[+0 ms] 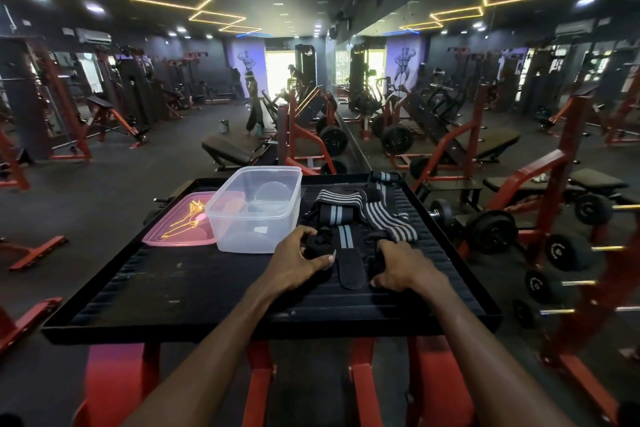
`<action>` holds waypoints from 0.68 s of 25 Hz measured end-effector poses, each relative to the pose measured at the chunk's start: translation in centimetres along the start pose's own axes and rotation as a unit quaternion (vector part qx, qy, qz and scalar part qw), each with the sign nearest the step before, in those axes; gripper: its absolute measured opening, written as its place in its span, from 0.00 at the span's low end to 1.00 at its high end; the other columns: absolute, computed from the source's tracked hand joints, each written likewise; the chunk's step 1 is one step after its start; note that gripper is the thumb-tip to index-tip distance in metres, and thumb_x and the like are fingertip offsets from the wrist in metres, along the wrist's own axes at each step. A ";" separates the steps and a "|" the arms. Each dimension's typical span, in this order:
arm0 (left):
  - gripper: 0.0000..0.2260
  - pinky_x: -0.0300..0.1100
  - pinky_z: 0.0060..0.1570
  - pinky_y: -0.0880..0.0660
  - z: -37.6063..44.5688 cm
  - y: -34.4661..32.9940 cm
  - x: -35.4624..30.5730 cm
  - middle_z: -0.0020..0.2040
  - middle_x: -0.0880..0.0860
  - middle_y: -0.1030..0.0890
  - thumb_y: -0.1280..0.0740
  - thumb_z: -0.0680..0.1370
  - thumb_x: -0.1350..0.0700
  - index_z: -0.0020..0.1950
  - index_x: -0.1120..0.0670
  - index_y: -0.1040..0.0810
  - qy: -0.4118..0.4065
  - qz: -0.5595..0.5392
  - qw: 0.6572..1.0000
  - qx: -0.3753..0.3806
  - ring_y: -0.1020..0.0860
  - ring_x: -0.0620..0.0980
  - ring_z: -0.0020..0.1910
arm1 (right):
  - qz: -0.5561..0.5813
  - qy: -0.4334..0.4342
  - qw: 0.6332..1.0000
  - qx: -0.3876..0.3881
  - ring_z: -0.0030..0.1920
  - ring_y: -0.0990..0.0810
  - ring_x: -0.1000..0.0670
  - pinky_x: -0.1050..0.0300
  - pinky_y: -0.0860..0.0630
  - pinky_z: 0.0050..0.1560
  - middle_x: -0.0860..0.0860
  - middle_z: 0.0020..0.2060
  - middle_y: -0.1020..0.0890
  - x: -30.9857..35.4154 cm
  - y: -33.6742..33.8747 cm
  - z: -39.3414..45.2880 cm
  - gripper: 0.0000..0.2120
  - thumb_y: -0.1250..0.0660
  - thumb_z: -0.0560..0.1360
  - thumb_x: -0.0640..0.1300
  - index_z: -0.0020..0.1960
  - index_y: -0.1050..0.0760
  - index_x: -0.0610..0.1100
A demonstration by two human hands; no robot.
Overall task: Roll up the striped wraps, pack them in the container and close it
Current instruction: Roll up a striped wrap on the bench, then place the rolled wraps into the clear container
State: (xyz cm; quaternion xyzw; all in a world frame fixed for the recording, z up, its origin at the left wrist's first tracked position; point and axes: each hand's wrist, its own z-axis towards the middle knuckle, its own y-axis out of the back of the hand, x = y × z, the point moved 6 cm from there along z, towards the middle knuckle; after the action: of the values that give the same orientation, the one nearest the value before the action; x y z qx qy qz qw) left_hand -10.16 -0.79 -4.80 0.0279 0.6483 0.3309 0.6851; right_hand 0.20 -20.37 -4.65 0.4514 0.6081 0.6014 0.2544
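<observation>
Several striped wraps are lying loose and overlapping on the black ribbed bench, just right of the clear container, which is standing open with a few round items showing through its walls. One wrap's dark end is stretching toward the person, between both hands. The left hand is curling its fingers and thumb around a bunched black end of a wrap, seemingly starting a roll. The right hand is pressing down on another dark strap end beside it, fingers bent over the fabric; whether it is truly gripping is hard to tell. The pink lid is lying flat on the bench, touching the container's left side.

To roll well, the person is probably needing to keep the strip flat and taut with one hand while the other is winding tightly from the end, keeping edges aligned so the roll stays compact enough for the container.
</observation>
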 end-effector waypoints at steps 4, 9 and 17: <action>0.23 0.38 0.50 0.22 -0.5 0.8 -1.0 0.49 0.45 0.20 0.22 0.71 0.50 0.62 0.49 0.27 -0.006 0.007 1.000 -0.007 0.20 0.43 0.47 | 0.105 0.021 0.990 -0.090 0.58 0.23 0.41 0.48 0.24 0.58 0.45 0.58 0.22 0.9 2.1 -0.1 0.28 0.25 0.68 0.53 0.61 0.33 0.46; 0.13 0.30 0.44 0.26 -0.3 3.8 -2.4 0.50 0.51 0.19 0.25 0.75 0.53 0.57 0.51 0.24 -0.062 -0.008 0.995 -0.082 0.22 0.48 0.45 | 0.389 0.020 0.911 -0.132 0.42 0.16 0.45 0.45 0.17 0.41 0.50 0.46 0.19 3.2 5.4 0.8 0.20 0.24 0.68 0.58 0.50 0.26 0.48; 0.03 0.38 0.44 0.26 2.0 10.7 -3.9 0.41 0.47 0.19 0.32 0.79 0.59 0.48 0.52 0.20 -0.099 0.060 0.978 -0.175 0.21 0.46 0.42 | 0.683 0.074 0.725 0.037 0.32 0.22 0.46 0.59 0.27 0.24 0.37 0.42 0.21 9.6 7.7 2.5 0.13 0.29 0.74 0.42 0.54 0.23 0.35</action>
State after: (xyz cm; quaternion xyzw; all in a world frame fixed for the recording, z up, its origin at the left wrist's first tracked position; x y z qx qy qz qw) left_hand -12.63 6.42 3.90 -0.0211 0.5070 0.4749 0.7190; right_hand -0.27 -11.96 4.59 0.7077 0.1737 0.6211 -0.2885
